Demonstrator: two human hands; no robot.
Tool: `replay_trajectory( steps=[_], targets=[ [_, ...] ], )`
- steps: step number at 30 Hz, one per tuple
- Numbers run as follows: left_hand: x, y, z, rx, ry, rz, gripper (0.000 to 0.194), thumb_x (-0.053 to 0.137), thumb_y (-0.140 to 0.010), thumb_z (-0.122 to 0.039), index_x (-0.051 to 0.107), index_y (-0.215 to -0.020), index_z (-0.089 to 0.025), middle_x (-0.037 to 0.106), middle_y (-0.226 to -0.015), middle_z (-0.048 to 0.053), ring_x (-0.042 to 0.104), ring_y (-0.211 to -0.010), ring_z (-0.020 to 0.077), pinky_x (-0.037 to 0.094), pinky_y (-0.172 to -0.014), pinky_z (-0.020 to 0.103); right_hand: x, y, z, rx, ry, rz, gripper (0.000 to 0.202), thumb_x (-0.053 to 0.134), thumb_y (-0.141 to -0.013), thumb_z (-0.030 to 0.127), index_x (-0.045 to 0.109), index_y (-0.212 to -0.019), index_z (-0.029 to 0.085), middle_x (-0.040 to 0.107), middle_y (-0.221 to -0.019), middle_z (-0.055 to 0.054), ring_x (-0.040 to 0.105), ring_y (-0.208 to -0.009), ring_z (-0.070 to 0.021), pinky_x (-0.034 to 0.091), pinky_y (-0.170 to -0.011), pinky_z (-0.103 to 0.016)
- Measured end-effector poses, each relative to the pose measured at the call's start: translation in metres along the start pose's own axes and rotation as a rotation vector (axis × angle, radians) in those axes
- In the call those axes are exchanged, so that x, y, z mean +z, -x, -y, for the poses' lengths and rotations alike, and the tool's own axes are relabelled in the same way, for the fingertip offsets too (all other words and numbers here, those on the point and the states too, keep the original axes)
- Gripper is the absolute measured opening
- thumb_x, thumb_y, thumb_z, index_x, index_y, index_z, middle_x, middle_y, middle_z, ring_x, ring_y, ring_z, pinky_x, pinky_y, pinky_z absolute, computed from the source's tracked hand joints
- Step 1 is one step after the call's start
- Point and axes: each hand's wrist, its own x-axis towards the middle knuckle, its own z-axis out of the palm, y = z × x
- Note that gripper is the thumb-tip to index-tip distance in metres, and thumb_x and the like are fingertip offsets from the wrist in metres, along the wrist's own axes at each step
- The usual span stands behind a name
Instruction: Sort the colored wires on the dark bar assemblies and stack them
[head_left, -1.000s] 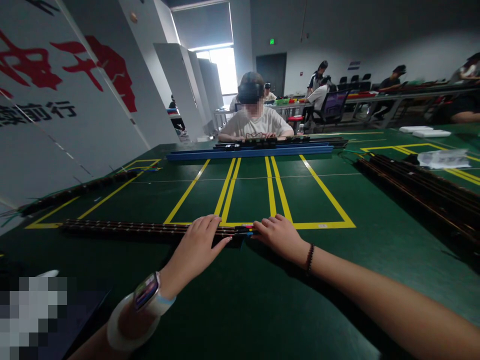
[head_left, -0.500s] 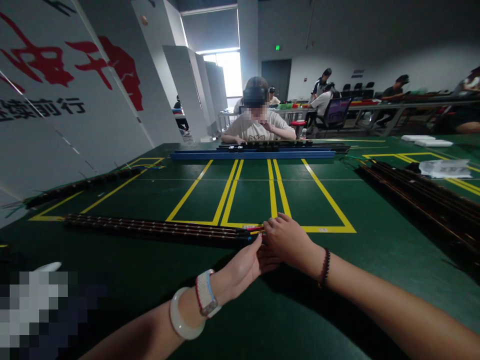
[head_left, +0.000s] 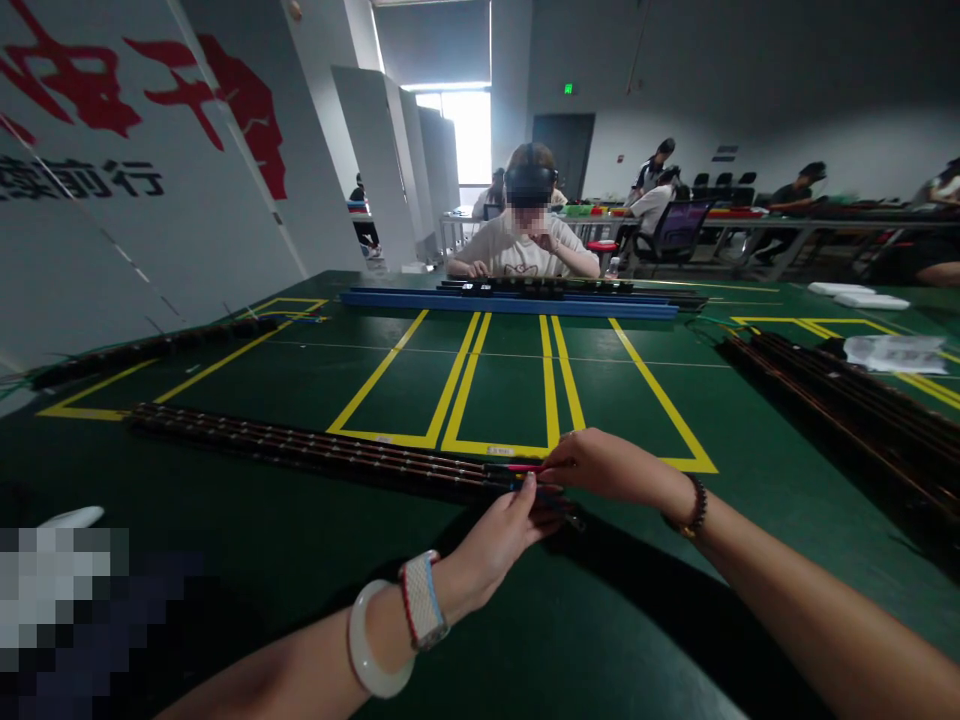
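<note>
Green cloth with yellow lines covers the big surface (head_left: 300,560) in a grey room. Near its front edge lies a long dark strip (head_left: 300,452). Both hands meet at its end. The left hand (head_left: 499,540) fingers pinch the strip; the right hand (head_left: 611,468) fingers pinch its coloured wires (head_left: 517,468). Across, a person (head_left: 529,235) sits behind a blue rail (head_left: 510,303).
</note>
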Motion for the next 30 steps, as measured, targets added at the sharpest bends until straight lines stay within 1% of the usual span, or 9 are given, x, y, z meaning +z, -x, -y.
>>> replay_trajectory(
  steps=[4,9,12,15,18,20,23,26,30],
  targets=[
    [0.003,-0.001,0.002,-0.016,0.025,0.03,0.033,0.046,-0.092,-0.037,0.052,-0.109,-0.009,0.063,-0.114,0.018,0.063,-0.103,0.0231,0.043,-0.099,0.043,-0.005,-0.002,-0.003,0.051,-0.156,0.061,0.026,0.054,-0.086,0.034,0.072,-0.085,0.015,0.066,-0.066,-0.003,0.051,-0.054,-0.009,0.033,-0.049,-0.02],
    [0.004,0.0,-0.001,-0.015,0.079,0.07,0.033,0.043,-0.093,-0.037,0.053,-0.108,-0.008,0.065,-0.107,0.018,0.064,-0.098,0.0229,0.042,-0.098,0.045,-0.008,0.001,0.009,0.11,-0.063,-0.018,0.021,0.057,-0.083,0.029,0.07,-0.078,0.013,0.066,-0.066,-0.004,0.052,-0.054,-0.0088,0.031,-0.048,-0.02],
    [0.006,0.0,-0.003,-0.011,0.106,0.059,0.032,0.041,-0.094,-0.034,0.052,-0.109,-0.008,0.065,-0.106,0.019,0.064,-0.097,0.0228,0.042,-0.097,0.046,-0.01,0.002,0.011,0.124,-0.056,0.017,0.025,0.056,-0.084,0.032,0.069,-0.075,0.013,0.065,-0.063,-0.004,0.051,-0.05,-0.0083,0.031,-0.046,-0.02],
    [0.007,0.0,-0.003,-0.011,0.094,0.08,0.035,0.041,-0.093,-0.039,0.052,-0.108,-0.008,0.065,-0.104,0.018,0.064,-0.095,0.022,0.043,-0.095,0.045,-0.013,0.0,0.003,0.136,-0.202,0.131,0.031,0.055,-0.085,0.04,0.068,-0.08,0.012,0.066,-0.067,-0.004,0.055,-0.049,-0.0092,0.035,-0.045,-0.019],
    [0.007,-0.001,-0.002,0.005,0.068,0.084,0.04,0.04,-0.092,-0.045,0.055,-0.1,-0.008,0.065,-0.095,0.015,0.064,-0.088,0.0205,0.044,-0.092,0.042,-0.013,-0.004,-0.01,0.081,-0.414,0.205,0.042,0.049,-0.087,0.049,0.066,-0.082,0.011,0.067,-0.072,-0.006,0.061,-0.058,-0.0126,0.043,-0.053,-0.021],
    [0.008,-0.001,-0.002,0.005,0.056,0.066,0.043,0.037,-0.093,-0.046,0.057,-0.096,-0.007,0.065,-0.091,0.015,0.064,-0.086,0.0202,0.045,-0.09,0.041,-0.012,-0.006,-0.018,0.05,-0.569,0.255,0.044,0.045,-0.089,0.049,0.065,-0.084,0.01,0.067,-0.074,-0.007,0.063,-0.064,-0.0139,0.047,-0.06,-0.023],
    [0.008,-0.001,-0.004,-0.023,0.066,0.078,0.046,0.033,-0.094,-0.045,0.057,-0.098,-0.006,0.065,-0.09,0.015,0.063,-0.086,0.0203,0.045,-0.089,0.04,-0.01,-0.009,-0.026,0.041,-0.727,0.329,0.039,0.051,-0.087,0.045,0.063,-0.09,0.009,0.066,-0.077,-0.007,0.064,-0.069,-0.014,0.05,-0.068,-0.026],
    [0.007,-0.001,-0.006,-0.044,0.111,0.108,0.042,0.034,-0.095,-0.042,0.056,-0.102,-0.007,0.065,-0.093,0.015,0.063,-0.088,0.0198,0.045,-0.089,0.039,-0.009,-0.011,-0.029,0.026,-0.718,0.379,0.037,0.053,-0.086,0.045,0.062,-0.092,0.01,0.066,-0.079,-0.005,0.062,-0.068,-0.013,0.05,-0.067,-0.026],
    [0.006,-0.002,-0.004,-0.035,0.145,0.105,0.037,0.036,-0.095,-0.039,0.056,-0.101,-0.008,0.065,-0.094,0.015,0.063,-0.088,0.0195,0.045,-0.089,0.04,-0.012,-0.007,-0.025,0.038,-0.518,0.364,0.039,0.05,-0.087,0.048,0.062,-0.086,0.01,0.064,-0.067,-0.004,0.06,-0.058,-0.0117,0.045,-0.054,-0.021]
  ],
)
